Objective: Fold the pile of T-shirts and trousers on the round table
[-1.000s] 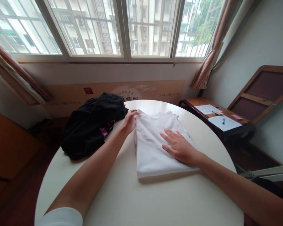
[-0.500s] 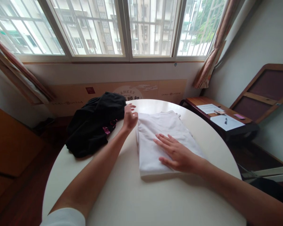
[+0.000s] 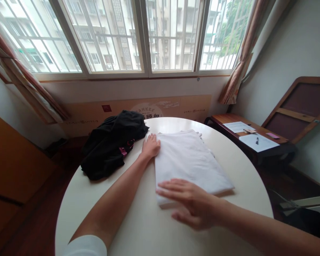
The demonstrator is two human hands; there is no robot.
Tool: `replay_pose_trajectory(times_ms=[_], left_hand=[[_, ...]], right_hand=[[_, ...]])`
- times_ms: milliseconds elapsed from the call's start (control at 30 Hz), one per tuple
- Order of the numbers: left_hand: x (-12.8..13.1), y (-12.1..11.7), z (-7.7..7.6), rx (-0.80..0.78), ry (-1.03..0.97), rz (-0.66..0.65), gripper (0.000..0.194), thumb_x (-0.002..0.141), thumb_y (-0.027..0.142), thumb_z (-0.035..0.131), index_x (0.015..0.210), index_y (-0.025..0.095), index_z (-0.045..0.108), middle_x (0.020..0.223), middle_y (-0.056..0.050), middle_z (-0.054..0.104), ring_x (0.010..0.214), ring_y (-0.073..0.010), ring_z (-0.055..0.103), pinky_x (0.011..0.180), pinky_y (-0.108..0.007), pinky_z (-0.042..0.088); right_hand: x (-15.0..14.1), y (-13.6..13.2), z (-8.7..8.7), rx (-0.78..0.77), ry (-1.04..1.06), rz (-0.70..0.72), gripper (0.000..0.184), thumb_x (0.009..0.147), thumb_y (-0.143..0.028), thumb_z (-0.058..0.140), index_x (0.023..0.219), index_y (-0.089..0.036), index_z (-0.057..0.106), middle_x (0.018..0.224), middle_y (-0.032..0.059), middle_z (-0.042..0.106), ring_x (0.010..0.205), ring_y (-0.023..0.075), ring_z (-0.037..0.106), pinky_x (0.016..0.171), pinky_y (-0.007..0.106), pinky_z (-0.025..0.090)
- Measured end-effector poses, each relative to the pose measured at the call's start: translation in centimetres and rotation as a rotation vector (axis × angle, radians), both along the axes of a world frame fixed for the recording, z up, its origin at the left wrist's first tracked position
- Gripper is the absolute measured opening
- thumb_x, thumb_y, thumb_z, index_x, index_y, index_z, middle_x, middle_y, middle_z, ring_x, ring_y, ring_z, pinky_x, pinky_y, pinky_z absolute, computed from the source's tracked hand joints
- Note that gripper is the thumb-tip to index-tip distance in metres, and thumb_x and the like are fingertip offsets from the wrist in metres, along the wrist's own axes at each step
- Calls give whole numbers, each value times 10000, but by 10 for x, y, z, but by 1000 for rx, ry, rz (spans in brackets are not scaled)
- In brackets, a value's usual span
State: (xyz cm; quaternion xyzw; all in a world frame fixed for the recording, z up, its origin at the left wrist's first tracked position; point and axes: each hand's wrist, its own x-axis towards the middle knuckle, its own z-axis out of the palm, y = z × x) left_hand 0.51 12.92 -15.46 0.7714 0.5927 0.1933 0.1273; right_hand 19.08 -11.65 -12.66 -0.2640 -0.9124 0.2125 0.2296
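A folded white garment (image 3: 186,153), probably a T-shirt, lies flat on the round white table (image 3: 133,227). My left hand (image 3: 151,145) rests at its far left edge, with fingers stretched forward and the thumb side touching the cloth. Over the near edge and left corner of the fold is my right hand (image 3: 192,202), open, fingers spread and slightly blurred; whether it touches the cloth I cannot tell. To the left of my left hand sits a crumpled black garment (image 3: 109,142) with pink lettering.
A low wooden table (image 3: 218,121) at the right holds paper sheets (image 3: 258,142), a pen (image 3: 257,140) and a pink item (image 3: 272,136). Behind the round table, a printed cardboard panel (image 3: 194,106) leans below the barred windows. A wooden cabinet (image 3: 13,160) stands at left.
My left hand has come down from above the table onto the garment's left edge. My right hand has slid from the garment's middle toward its near left corner. The view has tilted slightly.
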Motion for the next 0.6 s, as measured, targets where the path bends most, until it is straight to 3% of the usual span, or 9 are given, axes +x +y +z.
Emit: replay_pose_trajectory(times_ms=[100, 200, 300, 433, 600], left_hand=[[-5, 3, -4, 51, -51, 95, 543, 1003, 176, 386, 1514, 19, 479, 1609, -299, 457, 1514, -349, 445, 1237, -432, 328], [-8, 4, -4, 82, -92, 156, 535, 978, 150, 401, 1495, 43, 485, 1502, -285, 552, 1417, -347, 544, 1154, -390, 419], [-9, 3, -2, 93, -113, 188, 487, 993, 182, 396, 1448, 53, 509, 1437, -282, 592, 1367, -353, 578, 1108, -388, 450], [-9, -3, 1, 96, -97, 188, 406, 1000, 221, 414, 1361, 106, 560, 1344, -246, 650, 1296, -337, 621, 1053, -380, 473], [-8, -14, 4, 113, -12, 156, 349, 995, 281, 483, 1279, 128, 616, 1338, -224, 660, 1275, -333, 620, 1065, -378, 456]], right_hand=[[15, 28, -14, 81, -61, -430, 603, 1077, -394, 437, 1645, -192, 427, 1689, 142, 417, 1589, 285, 349, 1299, 538, 259], [32, 53, -25, -23, -284, -685, 663, 1098, -487, 374, 1674, -159, 365, 1757, 168, 237, 1643, 343, 158, 1305, 615, 165], [43, 63, -30, -82, -386, -784, 694, 1111, -574, 290, 1705, -215, 294, 1780, 133, 165, 1650, 361, 75, 1296, 657, 108], [51, 67, -33, -79, -427, -833, 709, 1092, -640, 304, 1696, -268, 321, 1778, 113, 203, 1642, 384, 130, 1282, 688, 100], [73, 82, -43, -56, -446, -921, 622, 1106, -589, 274, 1664, -336, 380, 1771, 95, 254, 1629, 377, 205, 1253, 727, 149]])
